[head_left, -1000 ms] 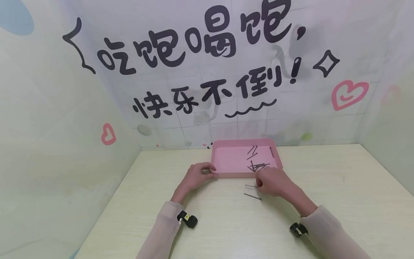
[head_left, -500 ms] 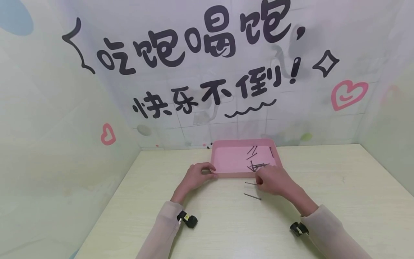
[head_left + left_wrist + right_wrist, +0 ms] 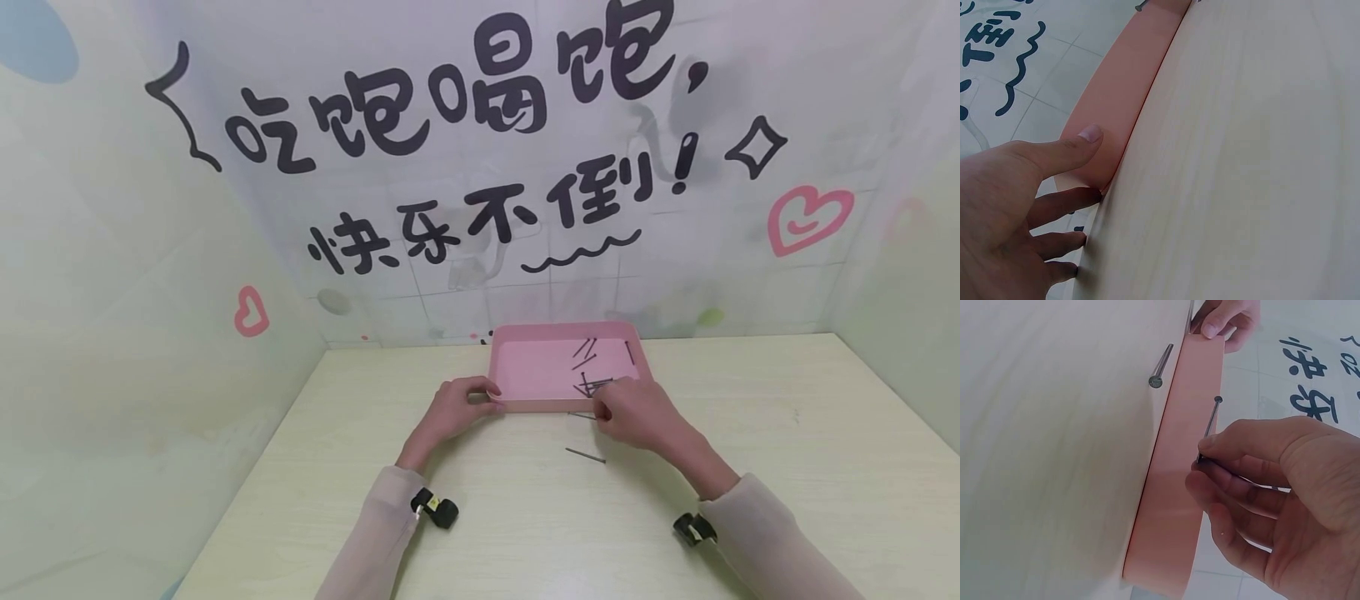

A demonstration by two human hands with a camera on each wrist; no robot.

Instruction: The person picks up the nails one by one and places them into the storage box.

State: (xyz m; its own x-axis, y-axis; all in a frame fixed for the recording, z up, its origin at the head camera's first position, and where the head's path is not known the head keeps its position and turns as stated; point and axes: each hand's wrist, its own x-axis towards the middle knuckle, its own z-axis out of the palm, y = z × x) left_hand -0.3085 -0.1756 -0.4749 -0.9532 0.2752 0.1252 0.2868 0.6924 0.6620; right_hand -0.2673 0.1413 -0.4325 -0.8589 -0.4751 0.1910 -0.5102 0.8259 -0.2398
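Observation:
A pink tray [image 3: 543, 407] stands against the back wall with several dark nails [image 3: 596, 385] lying in its right half. My left hand [image 3: 457, 408] grips the tray's front left corner; in the left wrist view the thumb [image 3: 1079, 150] lies on the outer front wall and the fingers reach round the corner. My right hand [image 3: 633, 412] pinches a nail [image 3: 1212, 419] between thumb and fingertips, held just at the tray's front wall, its head pointing left in the head view. One more nail [image 3: 585, 455] rests on the table in front of the tray.
The pale wood table [image 3: 525, 517] runs back to a printed wall [image 3: 450, 317] with dark lettering. Sheeted walls also stand at the left and right. A small black camera [image 3: 435, 507] is strapped at each wrist.
My right hand has risen slightly toward the tray, bringing the pinched nail up to the front wall. My left hand, the tray and the nail on the table have stayed put.

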